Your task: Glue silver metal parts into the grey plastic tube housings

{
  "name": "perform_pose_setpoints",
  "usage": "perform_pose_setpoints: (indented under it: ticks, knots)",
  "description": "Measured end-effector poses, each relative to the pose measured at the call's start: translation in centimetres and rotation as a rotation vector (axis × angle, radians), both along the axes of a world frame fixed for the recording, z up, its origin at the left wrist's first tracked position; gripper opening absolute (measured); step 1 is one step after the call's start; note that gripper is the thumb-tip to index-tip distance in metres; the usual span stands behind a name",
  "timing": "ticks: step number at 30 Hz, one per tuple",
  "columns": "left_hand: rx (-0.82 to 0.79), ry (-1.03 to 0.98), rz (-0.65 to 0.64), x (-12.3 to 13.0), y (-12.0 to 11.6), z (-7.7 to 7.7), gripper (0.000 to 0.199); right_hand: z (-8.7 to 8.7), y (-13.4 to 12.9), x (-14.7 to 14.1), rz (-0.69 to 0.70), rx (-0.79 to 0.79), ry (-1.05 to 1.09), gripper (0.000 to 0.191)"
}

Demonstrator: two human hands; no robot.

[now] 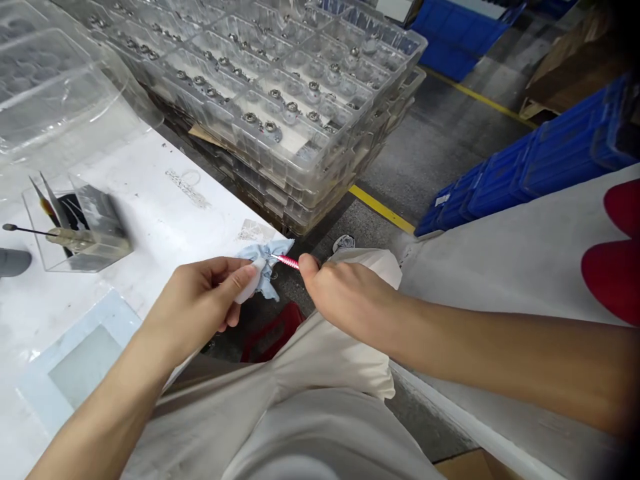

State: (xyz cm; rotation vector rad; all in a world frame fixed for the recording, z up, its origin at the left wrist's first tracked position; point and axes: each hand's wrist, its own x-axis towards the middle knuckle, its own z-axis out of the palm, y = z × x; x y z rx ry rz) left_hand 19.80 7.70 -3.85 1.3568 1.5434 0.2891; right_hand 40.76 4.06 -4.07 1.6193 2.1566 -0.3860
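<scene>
My left hand (210, 293) pinches a small smooth white piece (249, 285) between thumb and fingers. A crumpled light-blue cloth (270, 288) is bunched against the far side of that piece, by the same fingers. Closed around a slim tool, my right hand (345, 290) points it left toward the cloth. The slim tool with a ribbed red-and-white handle (289, 261) has a thin metal tip, which is at the cloth. Whether the tip touches the white piece I cannot tell. Both hands are just off the corner of the white table (155, 220).
Stacked clear plastic trays (320, 167) with small metal-topped parts stand beyond the table. A clear holder (90, 253) with tweezers and tools sits left, near a pale blue-framed pad (113, 313). Blue crates (550, 160) stand right. A red stool (275, 333) is below.
</scene>
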Motion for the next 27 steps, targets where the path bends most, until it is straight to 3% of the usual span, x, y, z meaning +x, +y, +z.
perform_pose_setpoints:
  ticks: [4,9,17,24,27]
  knots:
    - [-0.085,-0.152,0.092,1.3,-1.0,0.1,0.05,-0.4,-0.1,0.2,-0.016,0.026,0.056,0.017]
    - [-0.029,-0.036,0.125,2.8,-2.3,1.1,0.05,-0.5,-0.3,0.9,-0.018,0.028,0.159,0.015]
    - [0.072,0.23,0.003,2.9,-1.6,2.0,0.044,-0.1,-0.7,2.1,-0.042,0.039,0.371,0.01]
    - [0.141,0.355,-0.115,2.6,-1.3,1.9,0.045,-0.7,-0.5,2.6,-0.03,0.171,0.307,0.024]
    - [0.258,0.44,-0.241,2.3,-1.1,1.4,0.048,-1.0,-0.9,2.4,0.018,0.23,0.24,0.024]
